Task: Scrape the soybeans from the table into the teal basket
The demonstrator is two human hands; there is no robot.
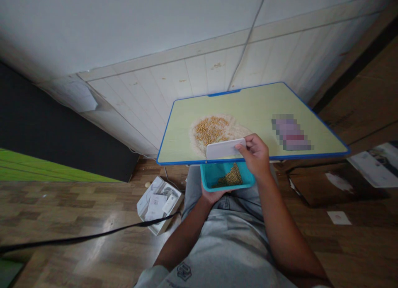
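Note:
My right hand (256, 154) pinches one end of a flat white plastic scraper (225, 149), held on edge over the front of the table. Just behind the scraper lies a pile of soybeans (209, 129) mixed with pale grains that look like rice (239, 130). Below the table's front edge, my left hand (213, 194) supports a turquoise plastic container (230, 189) from underneath, with most of its fingers hidden. Inside the container, a heap of soybeans (232, 176) rests toward the right side.
The small table (261, 101) has a pale green top and blue rim, against a panelled wall (149, 89). A pixelated flat item (291, 132) lies at its right. On the floor stand an open white box (160, 205) and, to the right, a cardboard box (314, 184).

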